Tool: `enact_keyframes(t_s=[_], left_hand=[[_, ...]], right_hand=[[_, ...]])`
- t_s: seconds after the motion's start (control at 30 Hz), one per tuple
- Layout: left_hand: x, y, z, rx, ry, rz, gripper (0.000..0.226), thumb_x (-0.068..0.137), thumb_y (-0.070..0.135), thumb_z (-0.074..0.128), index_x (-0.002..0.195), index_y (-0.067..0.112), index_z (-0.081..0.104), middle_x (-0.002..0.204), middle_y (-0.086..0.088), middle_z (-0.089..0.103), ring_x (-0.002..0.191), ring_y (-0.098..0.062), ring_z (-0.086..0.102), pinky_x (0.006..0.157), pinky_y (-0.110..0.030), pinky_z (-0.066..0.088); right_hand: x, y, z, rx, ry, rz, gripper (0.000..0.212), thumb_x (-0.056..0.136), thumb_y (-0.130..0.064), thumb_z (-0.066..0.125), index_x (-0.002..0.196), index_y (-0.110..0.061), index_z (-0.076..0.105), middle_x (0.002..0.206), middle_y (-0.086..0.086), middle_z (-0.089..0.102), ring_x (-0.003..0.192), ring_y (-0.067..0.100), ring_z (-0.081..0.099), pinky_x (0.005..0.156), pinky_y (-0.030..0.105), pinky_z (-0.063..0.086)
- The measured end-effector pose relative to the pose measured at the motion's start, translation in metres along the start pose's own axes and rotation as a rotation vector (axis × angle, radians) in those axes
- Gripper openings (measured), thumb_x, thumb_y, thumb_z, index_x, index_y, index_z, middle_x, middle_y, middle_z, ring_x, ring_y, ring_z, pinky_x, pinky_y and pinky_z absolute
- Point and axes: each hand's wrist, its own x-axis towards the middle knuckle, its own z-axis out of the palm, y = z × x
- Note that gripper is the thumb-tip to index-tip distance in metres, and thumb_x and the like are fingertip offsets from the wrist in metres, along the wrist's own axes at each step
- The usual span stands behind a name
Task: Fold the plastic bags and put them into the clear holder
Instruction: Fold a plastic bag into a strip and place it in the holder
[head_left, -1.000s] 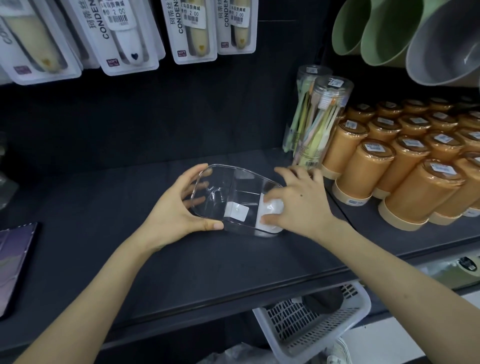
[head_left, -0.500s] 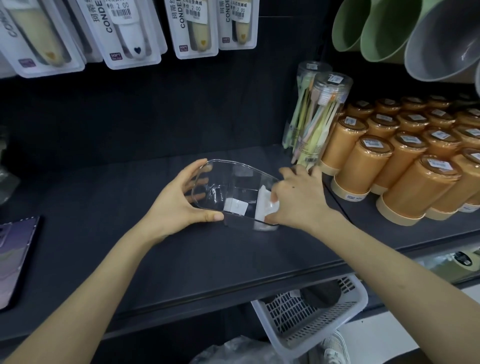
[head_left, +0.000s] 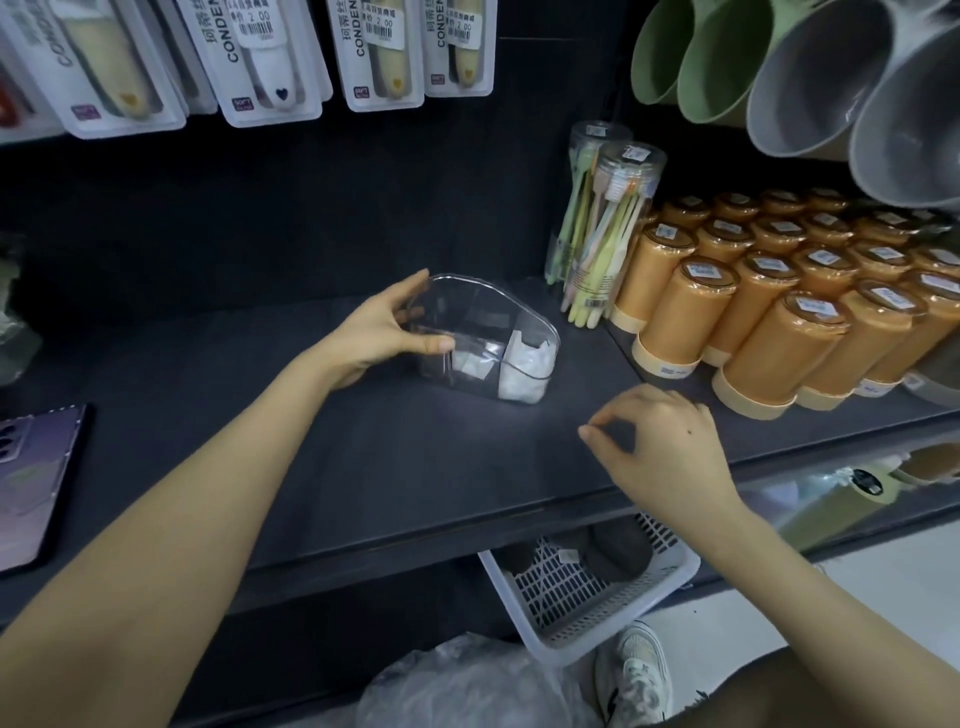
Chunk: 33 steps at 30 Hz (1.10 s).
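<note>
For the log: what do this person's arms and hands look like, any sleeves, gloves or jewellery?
Both are bare. The left hand and right hand wear no gloves, and no ring, watch or bracelet shows. The left forearm and right forearm are uncovered up to the frame edge, with no sleeve in view. A small dark spot marks the back of the right hand.

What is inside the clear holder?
A folded white plastic bag sits at the right end of the clear holder. The left hand hides part of the left end.
</note>
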Motion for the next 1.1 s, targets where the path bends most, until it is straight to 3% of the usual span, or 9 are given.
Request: enact_keyframes(t_s=[0.17,0.3,0.47,0.57,0.67,0.8,0.9,1.0,1.1], left_hand=[[-0.017,-0.005,-0.002,0.106,0.166,-0.012,0.094,0.076,0.012,0.079,0.152,0.022,0.024,0.153,-0.006,0.034,0.138,-0.019,0.036,0.111,-0.032,0.035],[-0.078,-0.028,-0.003,0.401,0.312,0.042,0.064,0.089,0.029,0.068,0.144,0.018,0.04,0.145,-0.005,0.043,0.135,-0.018,0.04,0.11,-0.029,0.033],[-0.174,-0.074,-0.001,0.86,0.354,0.049,0.051,0.097,0.045,0.05,0.135,0.011,0.053,0.142,-0.014,0.049,0.133,-0.033,0.042,0.112,-0.042,0.03],[-0.205,-0.1,-0.002,1.002,0.428,0.051,0.062,0.095,0.052,0.032,0.13,0.009,0.059,0.139,-0.019,0.051,0.132,-0.04,0.044,0.112,-0.053,0.03],[-0.208,-0.106,-0.001,1.1,0.441,0.056,0.057,0.098,0.045,0.027,0.13,0.01,0.06,0.137,-0.018,0.054,0.13,-0.039,0.046,0.109,-0.053,0.033],[-0.205,-0.106,-0.002,1.092,0.414,0.056,0.058,0.097,0.046,0.027,0.13,0.01,0.059,0.137,-0.017,0.054,0.13,-0.039,0.046,0.109,-0.052,0.031],[-0.211,-0.097,-0.002,0.9,0.457,0.102,0.057,0.094,0.048,0.033,0.124,0.011,0.064,0.136,-0.013,0.055,0.131,-0.034,0.046,0.111,-0.042,0.029],[-0.233,-0.076,0.013,0.608,0.526,0.224,0.042,0.09,0.045,0.047,0.105,0.014,0.072,0.115,0.001,0.066,0.111,-0.017,0.057,0.099,-0.026,0.038],[-0.263,-0.051,0.038,0.417,0.278,0.152,0.047,0.08,0.062,0.05,0.102,0.026,0.07,0.104,0.017,0.064,0.101,0.0,0.057,0.092,-0.023,0.044]], right_hand=[[-0.049,-0.009,0.001,0.171,0.051,-0.05,0.015,0.082,-0.03,0.068,0.071,-0.021,0.069,0.071,-0.005,0.062,0.066,0.019,0.058,0.061,0.031,0.045],[-0.1,-0.024,0.023,0.221,-0.181,-0.012,0.026,0.084,-0.038,0.063,0.065,-0.02,0.067,0.061,-0.007,0.06,0.057,0.012,0.054,0.051,0.025,0.039],[-0.15,-0.035,0.096,0.023,-0.725,-0.011,0.031,0.094,-0.044,0.052,0.113,-0.024,0.065,0.107,-0.003,0.068,0.102,0.018,0.062,0.076,0.028,0.043],[-0.166,-0.043,0.152,0.029,-0.835,-0.065,0.051,0.094,-0.041,0.053,0.142,-0.028,0.041,0.136,0.003,0.05,0.122,0.025,0.05,0.095,0.033,0.044],[-0.171,-0.055,0.194,-0.106,-0.901,-0.109,0.058,0.095,-0.038,0.053,0.148,-0.027,0.031,0.143,0.008,0.036,0.127,0.033,0.038,0.102,0.042,0.04],[-0.17,-0.067,0.208,-0.265,-0.856,-0.158,0.03,0.096,-0.02,0.047,0.123,-0.012,0.06,0.129,0.009,0.052,0.12,0.03,0.042,0.099,0.037,0.033],[-0.161,-0.073,0.175,-0.13,-0.784,-0.184,0.023,0.094,-0.022,0.051,0.104,-0.018,0.071,0.11,0.003,0.068,0.108,0.025,0.057,0.093,0.029,0.035],[-0.136,-0.079,0.109,0.061,-0.716,-0.207,0.019,0.093,-0.028,0.058,0.102,-0.025,0.074,0.101,-0.006,0.073,0.096,0.016,0.064,0.085,0.024,0.045],[-0.107,-0.086,0.046,0.274,-0.656,-0.143,0.014,0.09,-0.029,0.065,0.094,-0.023,0.077,0.086,-0.012,0.073,0.076,0.001,0.063,0.069,0.013,0.043]])
